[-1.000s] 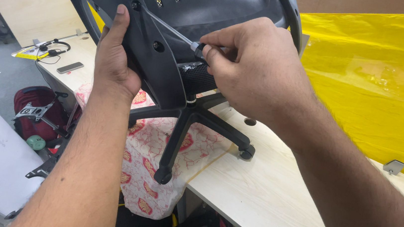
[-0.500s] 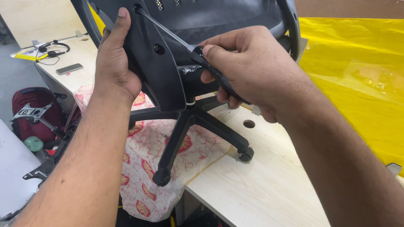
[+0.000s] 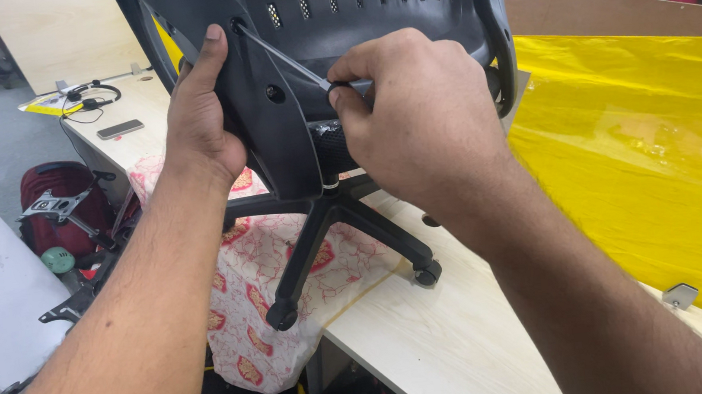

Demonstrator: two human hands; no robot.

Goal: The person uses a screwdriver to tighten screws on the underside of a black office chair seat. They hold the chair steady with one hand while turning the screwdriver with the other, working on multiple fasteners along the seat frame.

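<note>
Our left hand [image 3: 202, 117] clamps the black bracket [image 3: 269, 119] under the chair [image 3: 365, 4] lying on the wooden table [image 3: 436, 344], while our right hand [image 3: 422, 124] is closed around a screwdriver [image 3: 284, 56], tip in a screw at 11 o'clock from that fist. We judge we are mid-screw; next it wants steady turns with the shaft square. We count one chair, one screwdriver, two wheels [image 3: 281, 315] in view and one yellow sheet [image 3: 652, 165] at 3 o'clock.

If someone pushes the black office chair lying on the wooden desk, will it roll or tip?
The black plastic office chair probably would tip or slide: only some castor wheels touch the pale wooden desk. The left hand steadies it.
</note>
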